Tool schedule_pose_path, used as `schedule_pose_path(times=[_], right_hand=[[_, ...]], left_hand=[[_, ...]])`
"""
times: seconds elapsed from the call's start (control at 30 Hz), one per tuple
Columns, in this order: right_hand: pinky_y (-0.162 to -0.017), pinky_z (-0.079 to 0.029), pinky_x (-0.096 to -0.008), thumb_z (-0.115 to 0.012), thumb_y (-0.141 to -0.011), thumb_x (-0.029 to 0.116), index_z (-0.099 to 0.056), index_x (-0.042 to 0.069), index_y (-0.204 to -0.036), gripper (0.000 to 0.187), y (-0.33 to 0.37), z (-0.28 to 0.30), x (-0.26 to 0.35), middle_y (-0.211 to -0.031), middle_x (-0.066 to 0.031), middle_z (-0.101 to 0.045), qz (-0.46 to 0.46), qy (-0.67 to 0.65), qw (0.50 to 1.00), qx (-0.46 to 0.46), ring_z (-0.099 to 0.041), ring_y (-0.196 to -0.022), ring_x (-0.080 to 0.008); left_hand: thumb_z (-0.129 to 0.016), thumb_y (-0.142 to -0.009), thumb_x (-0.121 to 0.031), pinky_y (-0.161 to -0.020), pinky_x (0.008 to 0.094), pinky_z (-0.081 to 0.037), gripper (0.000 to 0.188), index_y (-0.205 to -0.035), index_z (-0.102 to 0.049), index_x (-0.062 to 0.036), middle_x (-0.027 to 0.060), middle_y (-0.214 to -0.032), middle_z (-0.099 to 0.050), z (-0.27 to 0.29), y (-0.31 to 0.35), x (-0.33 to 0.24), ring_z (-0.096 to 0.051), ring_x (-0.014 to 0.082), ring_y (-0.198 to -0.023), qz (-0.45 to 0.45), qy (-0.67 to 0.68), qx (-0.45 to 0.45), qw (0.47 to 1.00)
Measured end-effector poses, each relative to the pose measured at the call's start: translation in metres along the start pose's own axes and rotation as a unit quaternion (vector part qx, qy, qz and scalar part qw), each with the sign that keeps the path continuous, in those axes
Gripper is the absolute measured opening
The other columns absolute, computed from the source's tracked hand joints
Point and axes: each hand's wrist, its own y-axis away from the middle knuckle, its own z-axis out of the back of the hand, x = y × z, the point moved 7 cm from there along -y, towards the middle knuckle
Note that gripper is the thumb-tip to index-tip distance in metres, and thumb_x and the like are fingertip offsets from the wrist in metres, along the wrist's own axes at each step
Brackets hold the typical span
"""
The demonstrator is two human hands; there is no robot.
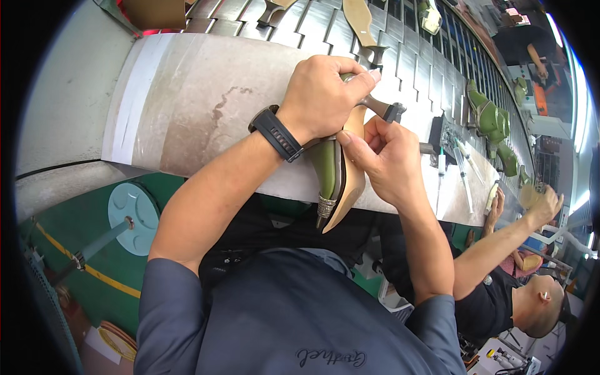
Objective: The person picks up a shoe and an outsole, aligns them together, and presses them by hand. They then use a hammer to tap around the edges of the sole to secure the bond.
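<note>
A green pointed shoe (323,165) lies on its side over the near edge of the pale worktop, its toe toward me with a glittering band near the tip. Along it runs a tan sole (351,190), standing partly apart from the upper near the toe. My left hand (326,94) is closed around the back part of the shoe, a watch on its wrist. Pressed to the sole with its thumb, my right hand (392,156) has its fingers curled behind the sole's edge. A dark heel piece (392,112) sticks out between both hands.
Beyond the pale worktop (181,106) runs a metal slat conveyor (412,69) carrying another tan sole (359,22). Several syringes (462,175) lie to the right, near green shoes (490,119) on a rack. A co-worker (500,300) works at the right. A blue-green round disc (132,219) stands at left.
</note>
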Motion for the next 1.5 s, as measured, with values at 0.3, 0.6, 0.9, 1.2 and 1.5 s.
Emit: schedule_pose_path(times=[0.3,0.6,0.9,1.2,1.5], right_hand=[[-0.068,-0.048,-0.0232,-0.089,-0.086,0.020,-0.062,0.000,-0.098,0.036,0.020,-0.008,-0.021,-0.084,0.0010,-0.063,-0.011,-0.228,0.972,0.059,-0.055,-0.076,-0.0058],[-0.074,-0.055,-0.0284,-0.089,-0.086,0.031,-0.067,-0.004,-0.103,0.044,-0.012,-0.013,-0.024,-0.092,-0.0077,-0.070,-0.003,-0.252,0.968,-0.012,-0.064,-0.080,-0.0106],[-0.115,-0.041,-0.0537,-0.089,-0.076,0.046,-0.068,0.004,-0.130,0.072,0.024,0.015,0.009,-0.140,-0.0175,-0.063,0.258,0.123,0.958,0.024,-0.056,-0.133,-0.0364],[-0.117,-0.037,-0.0631,-0.088,-0.076,0.044,-0.068,0.010,-0.133,0.070,0.031,0.009,0.014,-0.138,-0.0116,-0.064,0.346,0.208,0.913,-0.051,-0.057,-0.134,-0.0348],[-0.117,-0.036,-0.0623,-0.087,-0.068,0.053,-0.071,0.014,-0.133,0.077,0.015,-0.011,0.013,-0.134,-0.0042,-0.068,0.382,0.202,0.900,-0.062,-0.060,-0.128,-0.0290]], left_hand=[[-0.072,-0.098,-0.031,-0.070,0.0288,-0.054,0.034,-0.096,-0.079,0.0027,0.0078,-0.081,-0.077,-0.006,-0.002,0.010,-0.069,0.0130,-0.073,0.013,0.034,0.013,0.999],[-0.070,-0.101,-0.029,-0.070,0.0283,-0.054,0.034,-0.096,-0.078,0.0039,0.0065,-0.079,-0.074,0.006,-0.005,-0.006,-0.067,0.0131,-0.073,-0.029,-0.014,0.001,0.999],[-0.086,-0.085,-0.051,-0.099,0.0393,-0.050,0.068,-0.127,-0.065,-0.0011,0.0133,-0.128,-0.063,0.069,0.126,-0.015,-0.061,0.0285,-0.116,-0.169,-0.095,-0.066,0.979],[-0.092,-0.061,-0.011,-0.097,0.0457,-0.057,0.071,-0.128,-0.069,-0.0039,0.0180,-0.132,-0.071,0.047,0.128,-0.037,-0.070,0.0379,-0.116,-0.235,-0.291,0.072,0.925],[-0.091,-0.077,-0.027,-0.105,0.0477,-0.051,0.068,-0.136,-0.066,-0.0044,0.0204,-0.146,-0.064,0.033,0.134,-0.032,-0.064,0.0408,-0.131,-0.229,-0.360,0.058,0.902]])
